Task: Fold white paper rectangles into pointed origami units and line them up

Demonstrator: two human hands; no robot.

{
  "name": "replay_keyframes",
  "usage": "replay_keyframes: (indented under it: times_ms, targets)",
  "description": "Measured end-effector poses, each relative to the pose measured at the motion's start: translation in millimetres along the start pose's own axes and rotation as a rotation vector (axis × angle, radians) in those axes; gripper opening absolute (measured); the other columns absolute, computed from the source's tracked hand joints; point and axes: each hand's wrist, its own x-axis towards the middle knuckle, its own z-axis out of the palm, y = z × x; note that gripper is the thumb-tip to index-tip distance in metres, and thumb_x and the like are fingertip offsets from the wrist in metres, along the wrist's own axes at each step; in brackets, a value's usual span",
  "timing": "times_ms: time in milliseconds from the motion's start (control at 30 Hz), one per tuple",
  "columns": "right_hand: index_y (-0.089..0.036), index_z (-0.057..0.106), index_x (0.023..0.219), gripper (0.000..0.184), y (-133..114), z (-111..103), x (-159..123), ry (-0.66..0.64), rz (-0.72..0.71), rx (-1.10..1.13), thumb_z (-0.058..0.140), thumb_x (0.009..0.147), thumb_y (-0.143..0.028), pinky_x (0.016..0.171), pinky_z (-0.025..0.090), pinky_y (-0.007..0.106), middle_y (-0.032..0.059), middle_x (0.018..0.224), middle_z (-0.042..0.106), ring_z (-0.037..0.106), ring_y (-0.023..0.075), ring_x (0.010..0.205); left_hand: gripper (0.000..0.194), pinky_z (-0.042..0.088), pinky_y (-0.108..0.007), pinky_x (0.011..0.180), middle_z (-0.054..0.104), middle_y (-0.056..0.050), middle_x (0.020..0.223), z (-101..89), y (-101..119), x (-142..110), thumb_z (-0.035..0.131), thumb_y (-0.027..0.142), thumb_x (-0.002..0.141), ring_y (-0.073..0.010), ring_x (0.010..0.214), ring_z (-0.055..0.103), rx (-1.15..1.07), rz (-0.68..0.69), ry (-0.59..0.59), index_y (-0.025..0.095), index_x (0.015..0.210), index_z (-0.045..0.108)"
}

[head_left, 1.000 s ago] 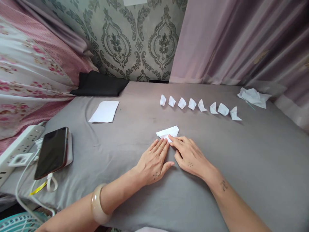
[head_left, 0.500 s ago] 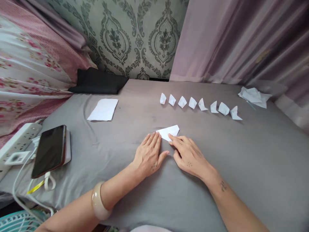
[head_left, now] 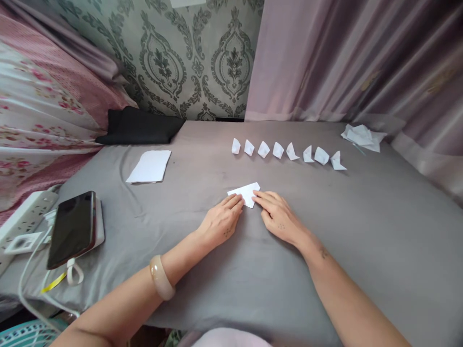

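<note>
A small folded piece of white paper (head_left: 247, 191) lies on the grey cloth in front of me, with a pointed left end and a corner facing me. My left hand (head_left: 223, 219) rests its outstretched fingertips on the paper's lower left part; its thumb is hidden. At the right edge, my right hand (head_left: 280, 217) touches the paper with extended fingers, the thumb lower down beside it. Neither hand lifts the paper. Beyond them stands a row of several small folded white paper shapes (head_left: 278, 150).
A stack of white paper sheets (head_left: 150, 166) lies to the left, and loose white papers (head_left: 363, 137) at the far right. A phone (head_left: 72, 230) sits by a power strip (head_left: 27, 217) with cables. Black cloth (head_left: 141, 126) lies at the back left.
My left hand's fingers have drawn together and moved further onto the paper, its thumb now out of sight. My right fingers have shifted to the right edge. The view has shifted slightly.
</note>
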Motion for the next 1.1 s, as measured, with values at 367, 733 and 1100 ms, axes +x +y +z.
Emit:
replay_keyframes:
  times_ms: [367,733,1100]
  targets:
    - [-0.010,0.054,0.130,0.050,-18,9,-5,0.003,-0.024,-0.165,0.037,0.083,-0.006,0.113,0.031,0.043,0.0118,0.140,0.050,0.040,0.0232,0.134,0.034,0.040,-0.037,0.109,0.055,-0.015,0.133,-5.4,-33,14,0.035,0.018,0.096,-0.0208,0.130,0.046,-0.155,0.104,-0.009,0.012,0.123,0.055]
    - [-0.023,0.055,0.130,0.052,-23,3,-5,-0.088,-0.049,-0.246,0.039,0.085,-0.006,0.109,0.036,0.046,0.0083,0.143,0.048,0.041,0.0245,0.134,0.030,0.048,-0.042,0.094,0.057,-0.014,0.116,-11.1,-24,24,0.040,0.012,0.090,-0.0255,0.112,0.050,-0.029,0.059,-0.050,0.015,0.104,0.066]
    - [-0.020,0.064,0.120,0.047,-24,-1,-7,-0.074,-0.049,-0.179,0.038,0.083,-0.006,0.107,0.039,0.042,0.0078,0.139,0.052,0.044,0.0238,0.131,0.021,0.050,-0.031,0.078,0.066,-0.006,0.096,-14.8,-21,39,0.048,0.018,0.089,-0.0207,0.094,0.059,-0.120,-0.136,-0.044,0.018,0.085,0.068]
